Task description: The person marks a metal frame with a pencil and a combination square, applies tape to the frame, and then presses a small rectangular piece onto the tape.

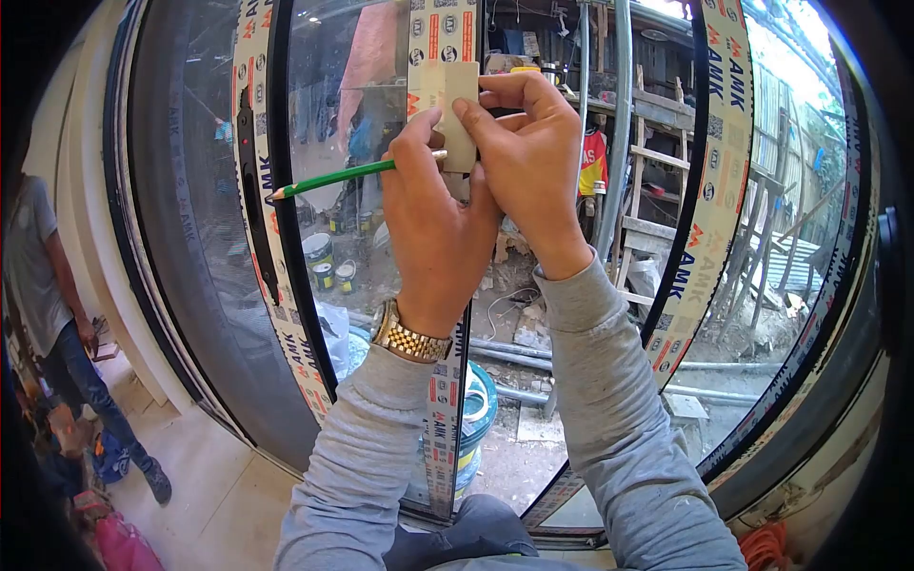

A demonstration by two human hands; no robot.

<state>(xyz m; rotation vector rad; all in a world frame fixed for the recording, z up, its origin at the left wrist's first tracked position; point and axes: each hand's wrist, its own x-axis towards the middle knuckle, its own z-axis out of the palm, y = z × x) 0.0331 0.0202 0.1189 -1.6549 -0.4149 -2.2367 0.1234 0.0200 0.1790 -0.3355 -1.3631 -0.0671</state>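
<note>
A small pale rectangular plate (461, 128) lies against the taped upright door profile (441, 33) at the upper middle. My right hand (533, 157) pinches the plate's right edge, thumb on its face. At its lower left, my left hand (433, 219) has its fingers closed around a green pencil (338, 178), whose tip points left. The left fingertips are close to the plate's lower edge; whether they touch it is hard to tell. A gold watch (411, 335) is on my left wrist.
Taped black frame members (693, 190) stand at both sides, one with a long black handle plate (257, 214). Behind the glass are a wooden ladder (657, 157), pipes and buckets (319, 249). Another person (71, 333) stands at the far left. Orange cable (764, 547) lies lower right.
</note>
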